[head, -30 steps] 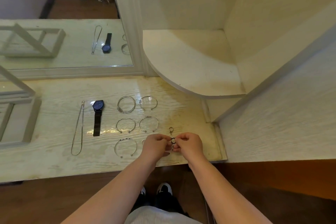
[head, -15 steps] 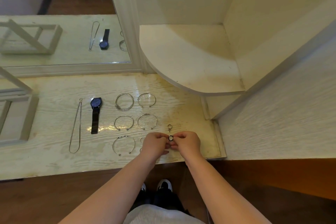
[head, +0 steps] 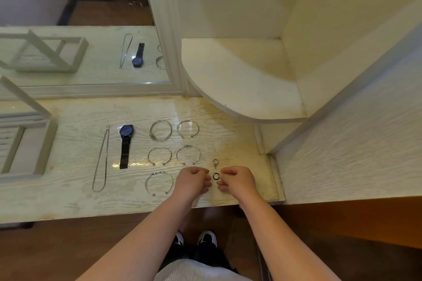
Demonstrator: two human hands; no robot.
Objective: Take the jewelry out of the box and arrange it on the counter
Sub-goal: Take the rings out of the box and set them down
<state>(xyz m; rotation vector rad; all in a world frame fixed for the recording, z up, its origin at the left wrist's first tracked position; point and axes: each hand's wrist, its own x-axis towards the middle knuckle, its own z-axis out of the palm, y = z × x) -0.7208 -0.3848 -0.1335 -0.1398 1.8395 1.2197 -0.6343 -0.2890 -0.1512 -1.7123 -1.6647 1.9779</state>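
Observation:
A small black ring [head: 215,176] sits just above the pale wooden counter [head: 75,201], close to its front edge. My left hand [head: 194,181] and my right hand [head: 237,181] flank the ring, and their curled fingertips pinch it from either side. Laid out in rows to the left are a silver chain necklace [head: 100,159], a dark watch [head: 125,143], a stack of bangles [head: 160,130] and several open cuff bracelets [head: 188,154]. Just behind the black ring lies a small silver ring [head: 215,162]. The open white jewelry box [head: 49,143] stands at the far left.
A mirror [head: 68,57] backs the counter and reflects the box, the necklace and the watch. A rounded corner shelf [head: 239,80] overhangs the back right. A white textured panel [head: 354,143] walls off the right side. Below the counter edge are my shoes [head: 196,239] on the brown floor.
My hands have stayed at the front edge. Their fingertips have drawn slightly apart, so the whole black ring now shows between them. The view shifted a little.

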